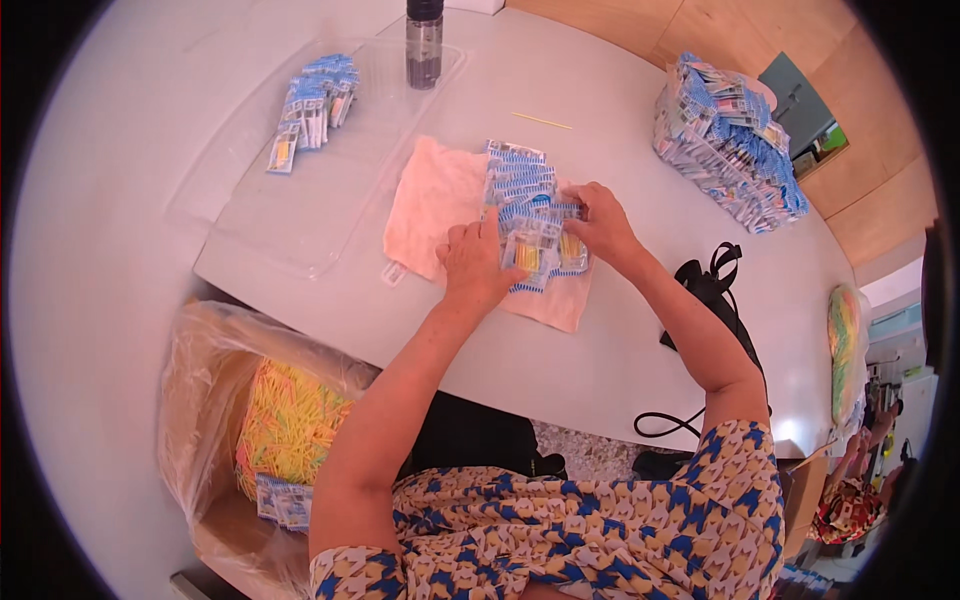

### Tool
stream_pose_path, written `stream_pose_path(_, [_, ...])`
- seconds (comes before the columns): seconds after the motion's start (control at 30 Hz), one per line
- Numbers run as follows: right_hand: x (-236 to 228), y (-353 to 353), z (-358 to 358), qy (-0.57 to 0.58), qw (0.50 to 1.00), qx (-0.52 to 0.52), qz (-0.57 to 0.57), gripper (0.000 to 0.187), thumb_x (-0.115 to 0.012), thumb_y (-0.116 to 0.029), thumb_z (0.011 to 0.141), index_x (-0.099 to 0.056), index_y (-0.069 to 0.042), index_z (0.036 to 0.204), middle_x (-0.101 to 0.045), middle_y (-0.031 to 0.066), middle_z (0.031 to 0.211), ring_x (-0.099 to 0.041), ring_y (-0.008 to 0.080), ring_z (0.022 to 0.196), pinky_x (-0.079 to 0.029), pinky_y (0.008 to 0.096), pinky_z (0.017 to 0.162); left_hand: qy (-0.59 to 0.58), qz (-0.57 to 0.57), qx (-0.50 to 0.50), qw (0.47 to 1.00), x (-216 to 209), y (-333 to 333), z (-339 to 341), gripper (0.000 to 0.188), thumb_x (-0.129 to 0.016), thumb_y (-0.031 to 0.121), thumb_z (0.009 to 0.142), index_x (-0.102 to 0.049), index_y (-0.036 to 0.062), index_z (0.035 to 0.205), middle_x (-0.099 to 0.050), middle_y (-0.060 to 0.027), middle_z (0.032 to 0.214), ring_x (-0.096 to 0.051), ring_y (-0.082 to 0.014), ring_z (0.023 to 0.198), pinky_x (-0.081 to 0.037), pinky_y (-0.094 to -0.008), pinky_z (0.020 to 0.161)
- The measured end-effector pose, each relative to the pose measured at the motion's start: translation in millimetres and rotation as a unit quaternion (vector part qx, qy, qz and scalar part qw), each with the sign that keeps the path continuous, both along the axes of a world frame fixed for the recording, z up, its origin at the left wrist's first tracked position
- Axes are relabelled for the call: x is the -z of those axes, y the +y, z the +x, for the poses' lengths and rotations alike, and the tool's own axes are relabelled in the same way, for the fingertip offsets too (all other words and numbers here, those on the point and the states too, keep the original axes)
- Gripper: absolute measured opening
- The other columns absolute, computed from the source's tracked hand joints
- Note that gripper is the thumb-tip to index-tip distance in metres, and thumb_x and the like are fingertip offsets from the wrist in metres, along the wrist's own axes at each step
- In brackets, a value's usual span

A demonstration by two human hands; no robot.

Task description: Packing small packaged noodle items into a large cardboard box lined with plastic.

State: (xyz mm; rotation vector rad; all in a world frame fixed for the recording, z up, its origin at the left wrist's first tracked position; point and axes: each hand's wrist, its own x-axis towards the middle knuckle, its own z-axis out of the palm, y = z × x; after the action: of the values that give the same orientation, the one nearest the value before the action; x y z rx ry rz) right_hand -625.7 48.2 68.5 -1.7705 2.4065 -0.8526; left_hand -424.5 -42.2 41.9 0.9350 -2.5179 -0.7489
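Observation:
Small clear-and-blue sachets (522, 190) lie in an overlapping row on a pink cloth (435, 190) on the table. Yellow sticks show through the nearest ones. My left hand (475, 262) grips the left side of the near sachets, thumb low and fingers along their edge. From the right, my right hand (606, 228) pinches the edge of the sachets between thumb and fingers. Its fingertips are partly hidden among the packets, so how many it holds cannot be made out.
A clear plastic tray (330, 262) holds a fanned bunch of sachets (315, 100). A dark-capped bottle (424, 55) stands behind. A heaped sachet bin (720, 150), yellow stick (542, 121) and black bag (705, 290) are on the table. A plastic-lined carton (205, 400) holds coloured sticks (290, 420).

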Motion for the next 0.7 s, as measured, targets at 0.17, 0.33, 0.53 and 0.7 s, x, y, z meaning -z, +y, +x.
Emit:
stream_pose_path(0.17, [-4,1,-1,-0.002,0.998,-0.047,-0.046,0.020,-0.067,0.000,0.071,-0.058,0.000,0.089,-0.056,0.0070,0.079,-0.054,0.0175,0.073,-0.046,0.0279,0.067,0.139,0.090,0.006,0.986,18,3,-12,0.099,-0.081,0.012,0.056,-0.027,0.0106,0.138,-0.050,-0.0113,0.120,-0.044,-0.0298,0.111,-0.028,-0.0480,0.087])
stream_pose_path(0.33, [-9,-22,14,-0.351,0.927,-0.050,-0.123,0.011,-0.065,0.001,0.076,-0.058,-0.001,0.085,-0.056,0.0006,0.075,-0.053,0.0113,0.071,-0.046,0.0247,0.065,0.348,0.276,0.048,0.895,17,-4,-26,0.101,-0.078,0.003,0.056,-0.023,0.0116,0.140,-0.049,-0.0130,0.122,-0.046,-0.0311,0.113,-0.028,-0.0489,0.098])
stream_pose_path(0.53, [5,-31,-6,-0.204,0.959,-0.021,-0.195,0.032,-0.065,-0.008,0.080,-0.053,-0.003,0.109,-0.056,0.0041,0.098,-0.052,0.0114,0.089,-0.046,0.0261,0.077,0.166,0.099,-0.089,0.977,7,-26,-33,0.114,-0.085,0.009,0.048,-0.018,0.0078,0.141,-0.044,-0.0149,0.128,-0.038,-0.0342,0.120,-0.030,-0.0435,0.101])
stream_pose_path(0.7, [-11,-6,8,-0.224,0.971,-0.038,-0.069,0.072,-0.075,-0.011,0.071,-0.036,0.000,0.131,-0.049,0.0124,0.118,-0.053,0.0199,0.103,-0.044,0.0289,0.089,0.118,0.156,0.000,0.981,6,-51,-29,0.125,-0.089,0.018,0.041,-0.014,0.0055,0.141,-0.040,-0.0134,0.128,-0.032,-0.0339,0.120,-0.024,-0.0494,0.101])
